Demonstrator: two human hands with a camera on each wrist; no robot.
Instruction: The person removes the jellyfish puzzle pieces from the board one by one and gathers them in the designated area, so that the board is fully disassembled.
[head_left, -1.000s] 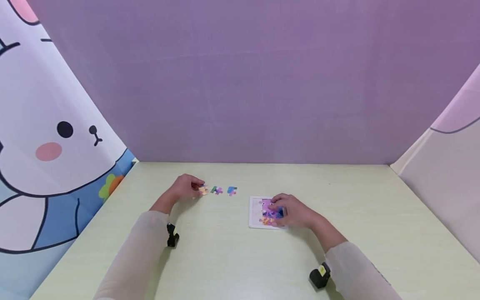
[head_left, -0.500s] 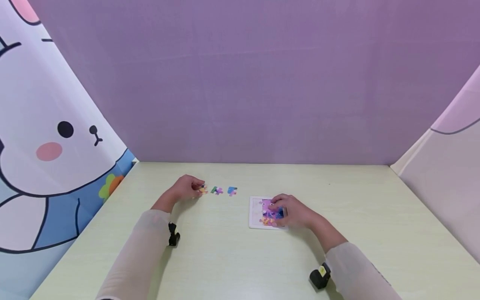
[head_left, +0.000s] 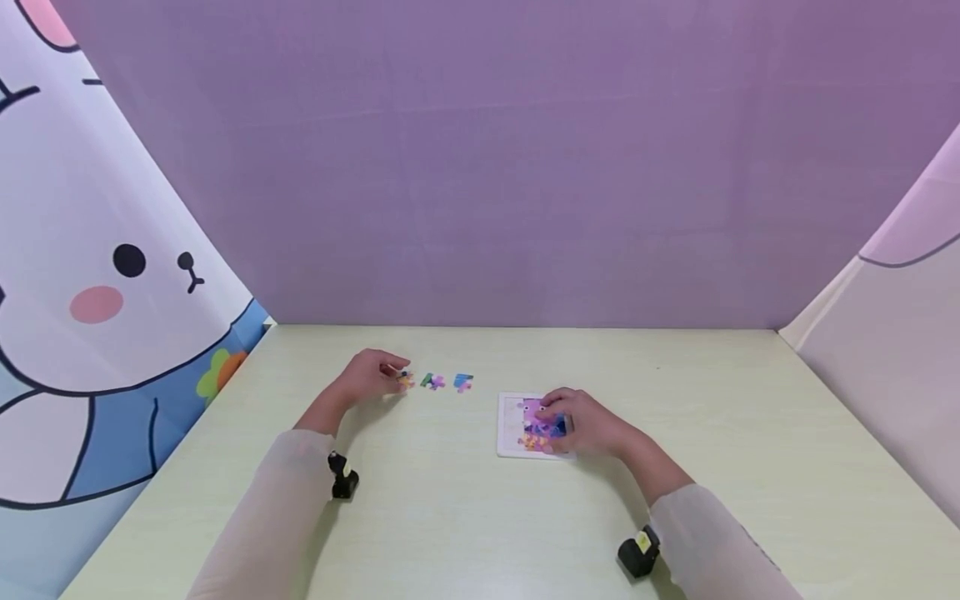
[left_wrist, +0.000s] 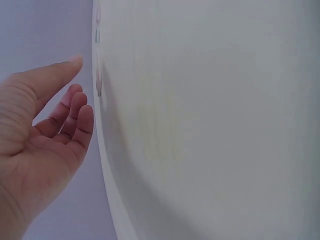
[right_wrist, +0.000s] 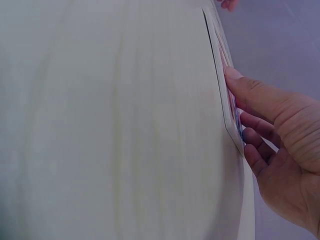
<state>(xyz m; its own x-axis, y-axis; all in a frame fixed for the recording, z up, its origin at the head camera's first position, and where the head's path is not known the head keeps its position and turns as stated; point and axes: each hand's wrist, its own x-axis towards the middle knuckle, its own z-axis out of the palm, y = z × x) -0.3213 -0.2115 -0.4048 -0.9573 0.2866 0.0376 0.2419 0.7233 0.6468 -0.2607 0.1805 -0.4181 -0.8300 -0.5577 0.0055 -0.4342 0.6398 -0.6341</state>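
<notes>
My left hand (head_left: 369, 375) is at the far left of a short row of puzzle pieces, its fingertips right at an orange-and-dark piece (head_left: 407, 380). In the left wrist view, thumb and loosely bent fingers stand apart beside a piece (left_wrist: 99, 80) seen edge-on on the table. To its right lie a green-and-pink piece (head_left: 433, 381) and a blue-and-pink piece (head_left: 462, 382). My right hand (head_left: 588, 422) rests on the right side of a white-framed puzzle tray (head_left: 510, 452), thumb and fingertips touching a partly assembled purple, pink and orange picture (head_left: 534, 440). The hand hides the picture's right part.
The pale wood-look table (head_left: 450, 517) stretches in front of a purple backdrop (head_left: 510, 167). A cartoon-printed cloth (head_left: 150, 333) hangs along the left side, and a pink-and-white one (head_left: 892, 350) along the right. Black wrist cameras (head_left: 639, 552) sit by both sleeves.
The piece at my left fingertips shows smaller and slightly further left than one second ago. The left forearm has shifted slightly; the right hand and tray stay in place.
</notes>
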